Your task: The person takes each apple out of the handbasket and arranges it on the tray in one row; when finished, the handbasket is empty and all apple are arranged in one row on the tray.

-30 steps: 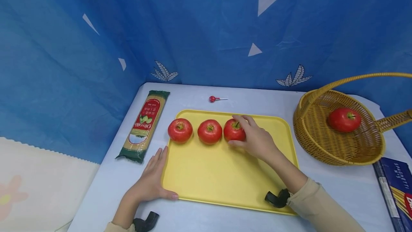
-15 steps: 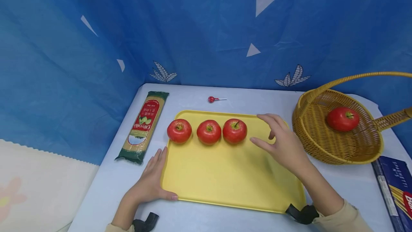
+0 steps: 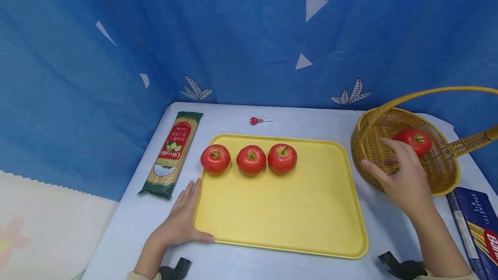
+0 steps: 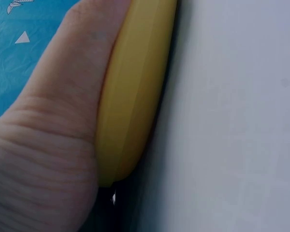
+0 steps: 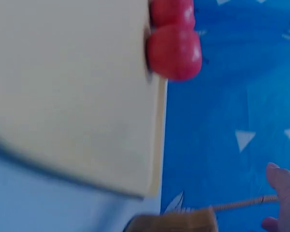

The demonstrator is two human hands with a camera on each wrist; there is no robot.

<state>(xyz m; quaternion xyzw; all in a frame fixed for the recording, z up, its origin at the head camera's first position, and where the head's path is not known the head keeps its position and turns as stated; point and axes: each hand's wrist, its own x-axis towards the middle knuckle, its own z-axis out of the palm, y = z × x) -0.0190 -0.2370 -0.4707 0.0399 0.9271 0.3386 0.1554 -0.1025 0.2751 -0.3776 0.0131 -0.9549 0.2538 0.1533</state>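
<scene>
Three red apples stand in a row along the far side of a yellow tray (image 3: 280, 211): a left apple (image 3: 215, 159), a middle apple (image 3: 251, 160) and a right apple (image 3: 282, 158). My left hand (image 3: 180, 219) rests against the tray's left edge, fingers straight and thumb at the near corner; the left wrist view shows it touching the tray's side (image 4: 130, 96). Over the near left part of a wicker basket (image 3: 362, 146) hovers my right hand (image 3: 406, 178), fingers spread and holding nothing. Another apple (image 3: 418, 139) lies inside the basket, partly hidden by that hand.
A pasta packet (image 3: 173, 152) lies left of the tray. Behind the tray is a small red lollipop (image 3: 254, 121). The basket's tall handle (image 3: 439, 91) arches over it. Blue spaghetti boxes (image 3: 474, 224) lie at the right edge, and a blue curtain hangs behind the table.
My right hand has let go of the right apple on the tray and moved right to the basket. My left hand has stayed at the tray's edge.
</scene>
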